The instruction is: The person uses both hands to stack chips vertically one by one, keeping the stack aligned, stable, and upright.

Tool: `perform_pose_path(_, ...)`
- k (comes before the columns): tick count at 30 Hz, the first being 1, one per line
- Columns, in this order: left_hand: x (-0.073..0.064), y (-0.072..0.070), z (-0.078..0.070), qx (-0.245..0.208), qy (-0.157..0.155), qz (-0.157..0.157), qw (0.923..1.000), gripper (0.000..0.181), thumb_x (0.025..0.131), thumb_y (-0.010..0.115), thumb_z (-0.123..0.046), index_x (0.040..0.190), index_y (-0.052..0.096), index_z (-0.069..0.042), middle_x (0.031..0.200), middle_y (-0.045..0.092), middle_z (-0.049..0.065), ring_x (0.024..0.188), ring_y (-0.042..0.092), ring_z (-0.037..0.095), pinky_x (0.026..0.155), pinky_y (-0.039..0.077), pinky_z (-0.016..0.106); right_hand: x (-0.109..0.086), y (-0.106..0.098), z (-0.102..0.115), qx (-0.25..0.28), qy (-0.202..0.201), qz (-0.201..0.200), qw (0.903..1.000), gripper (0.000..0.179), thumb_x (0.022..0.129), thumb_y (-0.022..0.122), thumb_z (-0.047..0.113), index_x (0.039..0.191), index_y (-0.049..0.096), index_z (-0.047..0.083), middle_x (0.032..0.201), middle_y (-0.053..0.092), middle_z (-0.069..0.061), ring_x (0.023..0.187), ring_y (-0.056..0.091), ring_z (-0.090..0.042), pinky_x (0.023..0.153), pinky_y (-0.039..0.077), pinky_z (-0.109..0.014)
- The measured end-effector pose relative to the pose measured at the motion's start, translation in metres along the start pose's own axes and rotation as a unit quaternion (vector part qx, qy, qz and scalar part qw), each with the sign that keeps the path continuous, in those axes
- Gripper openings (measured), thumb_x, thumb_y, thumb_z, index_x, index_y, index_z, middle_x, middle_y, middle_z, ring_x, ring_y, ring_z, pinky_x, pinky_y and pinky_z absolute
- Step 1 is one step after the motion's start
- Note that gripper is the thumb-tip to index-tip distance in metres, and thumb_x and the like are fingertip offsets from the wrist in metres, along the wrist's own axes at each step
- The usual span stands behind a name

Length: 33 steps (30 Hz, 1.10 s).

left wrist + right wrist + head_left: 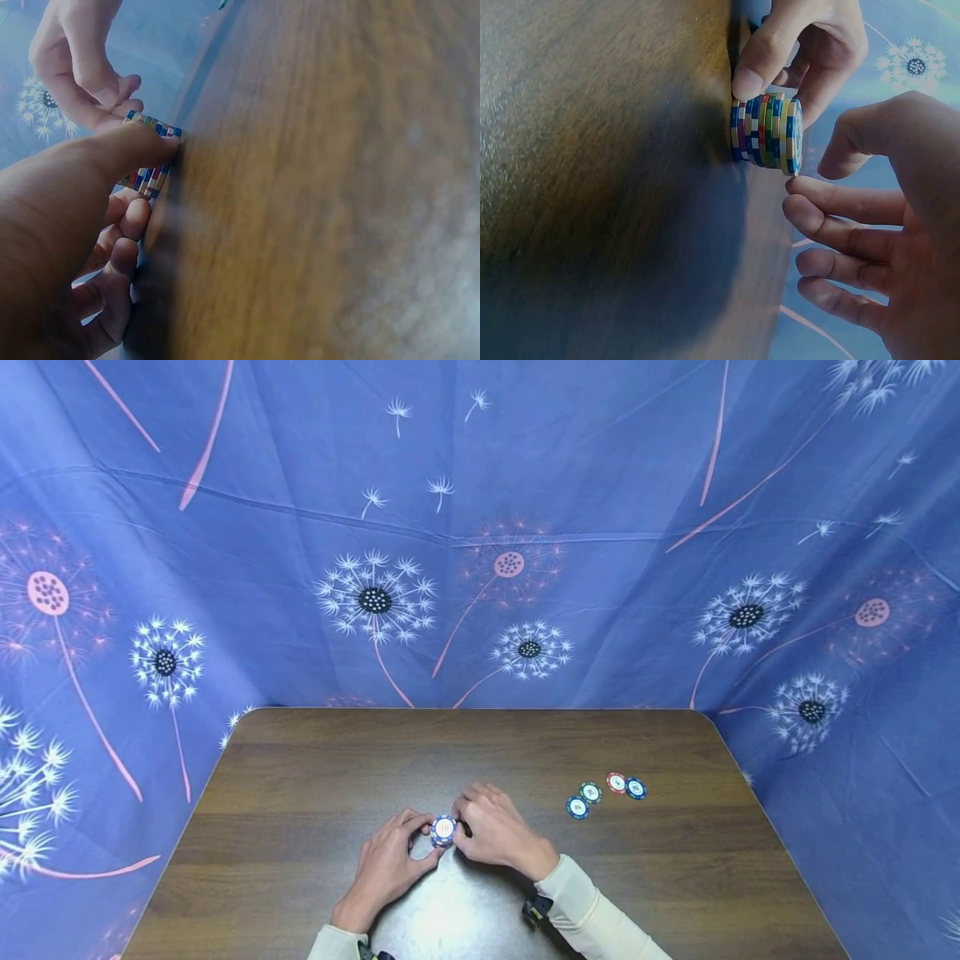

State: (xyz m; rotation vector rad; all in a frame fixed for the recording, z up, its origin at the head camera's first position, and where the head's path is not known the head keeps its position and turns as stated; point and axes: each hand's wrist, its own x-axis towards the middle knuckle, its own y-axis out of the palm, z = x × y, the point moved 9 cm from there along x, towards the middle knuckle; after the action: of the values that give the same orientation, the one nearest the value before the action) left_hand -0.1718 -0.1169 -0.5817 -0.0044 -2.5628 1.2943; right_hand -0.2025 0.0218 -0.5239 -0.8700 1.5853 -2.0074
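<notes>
A stack of multicoloured poker chips (443, 828) stands on the table near the front middle, a blue-and-white chip on top. My left hand (390, 860) pinches the stack low on its side between thumb and fingers. In the right wrist view the layered blue, red, green and yellow edges of the stack (761, 133) show. My right hand (495, 831) is at the stack's right side, fingers extended and thumb apart. One of its fingertips (802, 186) comes right to the top chip's rim.
To the right on the brown wooden table (675, 877) lie several loose chips: a blue chip (577, 807) by a green chip (591, 792), and a red chip (617, 783) by another blue one. A blue dandelion-print cloth (615, 568) hangs behind and beside the table.
</notes>
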Motion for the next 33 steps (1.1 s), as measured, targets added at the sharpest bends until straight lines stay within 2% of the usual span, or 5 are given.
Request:
perform_pose_path(6,0.000,0.002,0.001,0.005,-0.005,0.004,1.0000,0.044,0.078,0.092,-0.040,0.116,0.080,-0.023,0.100,0.063,-0.018,0.076,0.047,0.001,0.060,0.038,0.025,-0.005,-0.005,-0.003,0.014,0.002,-0.030,0.9994,0.008,0.084,0.077,0.021,0.090,0.075,0.016,0.092,0.070,0.004,0.092,0.067,-0.017,0.086,0.054,-0.039)
perform_pose_path(9,0.000,0.001,0.000,0.007,0.000,-0.003,1.0000,0.044,0.076,0.092,-0.039,0.115,0.080,-0.023,0.101,0.064,-0.018,0.077,0.048,0.000,0.061,0.039,0.026,-0.015,-0.008,-0.012,0.025,0.024,-0.047,0.9983,0.009,0.083,0.078,0.020,0.090,0.074,0.015,0.089,0.067,0.005,0.088,0.065,-0.015,0.082,0.054,-0.039)
perform_pose_path(15,-0.001,-0.001,-0.001,0.004,0.014,-0.021,0.9997,0.043,0.075,0.093,-0.037,0.114,0.080,-0.024,0.099,0.064,-0.018,0.075,0.046,-0.002,0.060,0.037,0.024,-0.052,-0.008,-0.040,0.053,0.097,-0.062,0.9920,0.010,0.085,0.080,0.017,0.092,0.073,0.015,0.085,0.059,0.009,0.082,0.056,-0.009,0.075,0.051,-0.035)
perform_pose_path(21,0.000,0.002,0.003,0.001,-0.001,-0.007,1.0000,0.043,0.076,0.092,-0.039,0.116,0.080,-0.026,0.102,0.064,-0.020,0.077,0.047,-0.002,0.062,0.039,0.025,-0.092,-0.015,-0.077,0.057,0.153,-0.094,0.9821,0.014,0.082,0.084,0.011,0.092,0.073,0.013,0.086,0.060,0.007,0.082,0.056,-0.012,0.075,0.050,-0.037)
perform_pose_path(33,0.000,0.004,0.004,0.002,-0.005,-0.001,1.0000,0.045,0.076,0.092,-0.040,0.117,0.080,-0.027,0.101,0.064,-0.020,0.077,0.047,-0.002,0.063,0.039,0.025,-0.125,-0.035,-0.143,0.017,0.150,-0.066,0.9864,0.034,0.076,0.089,0.014,0.105,0.072,0.008,0.091,0.058,0.000,0.086,0.057,-0.020,0.080,0.050,-0.045)
